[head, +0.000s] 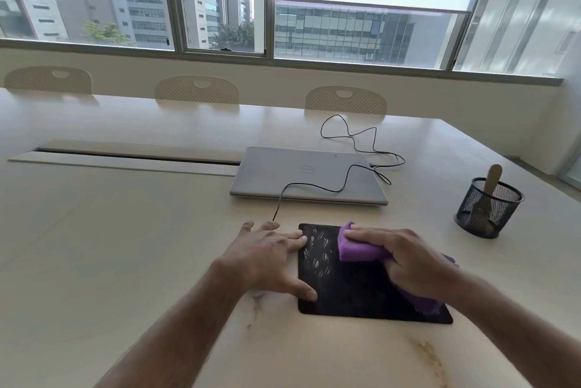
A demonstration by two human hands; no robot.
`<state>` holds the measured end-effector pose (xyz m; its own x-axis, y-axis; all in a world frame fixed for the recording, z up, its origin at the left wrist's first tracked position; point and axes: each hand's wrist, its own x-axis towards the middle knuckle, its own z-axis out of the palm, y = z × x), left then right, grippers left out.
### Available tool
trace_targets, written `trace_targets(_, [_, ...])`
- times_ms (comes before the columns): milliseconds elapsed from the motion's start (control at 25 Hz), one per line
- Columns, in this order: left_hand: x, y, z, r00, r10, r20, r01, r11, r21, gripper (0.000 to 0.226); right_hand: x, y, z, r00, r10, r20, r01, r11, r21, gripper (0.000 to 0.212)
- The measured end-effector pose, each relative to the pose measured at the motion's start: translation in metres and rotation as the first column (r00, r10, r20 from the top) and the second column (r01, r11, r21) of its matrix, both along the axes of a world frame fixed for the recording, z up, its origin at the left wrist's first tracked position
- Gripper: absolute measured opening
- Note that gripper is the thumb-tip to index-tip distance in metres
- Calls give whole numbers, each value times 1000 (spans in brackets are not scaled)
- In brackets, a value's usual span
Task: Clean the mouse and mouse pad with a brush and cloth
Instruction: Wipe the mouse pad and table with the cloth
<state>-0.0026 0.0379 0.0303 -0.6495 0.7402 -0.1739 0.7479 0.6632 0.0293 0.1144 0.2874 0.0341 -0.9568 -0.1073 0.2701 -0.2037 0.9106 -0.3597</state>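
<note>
Daylight is pouring in through the far windows [361,32], keeping the scene bright and evenly lit. The pale surface [125,246] is picking up a soft sheen toward the far side, and shadows are staying faint and short. The wide lens is bending the window frames and surface edges near the borders. The nearest forearms are looking slightly soft.

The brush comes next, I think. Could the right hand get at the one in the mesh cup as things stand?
Probably yes: the table between the right hand and the mesh cup is bare, and the brush handle sticks up, but that hand holds the cloth.
</note>
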Motion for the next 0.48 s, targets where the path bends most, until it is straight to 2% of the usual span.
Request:
trace_targets(80, [-1, 1, 0, 1000, 2, 12, -2, 1000, -10, 113, -1, -19, -11, 981, 146, 128, -154, 986, 57, 77])
trace_targets(160, [-2, 1, 0, 1000, -2, 18, 2, 1000, -13, 114, 0, -27, -19, 954, 239, 180, -256, 964, 74, 60])
trace_targets(240, [-2, 2, 0, 1000, -9, 24, 9, 1000, -11, 115, -1, -25, -22, 952, 250, 178, -262, 964, 48, 47])
trace_targets(320, [-3, 3, 0, 999, -12, 38, 13, 1000, -6, 116, -6, -21, -25, 962, 225, 158, -239, 968, 73, 48])
trace_targets(480, [-4, 5, 0, 998, 10, 65, -10, 1000, -5, 116, -18, -21, -33, 983, 185, 18, -186, 981, 56, 28])
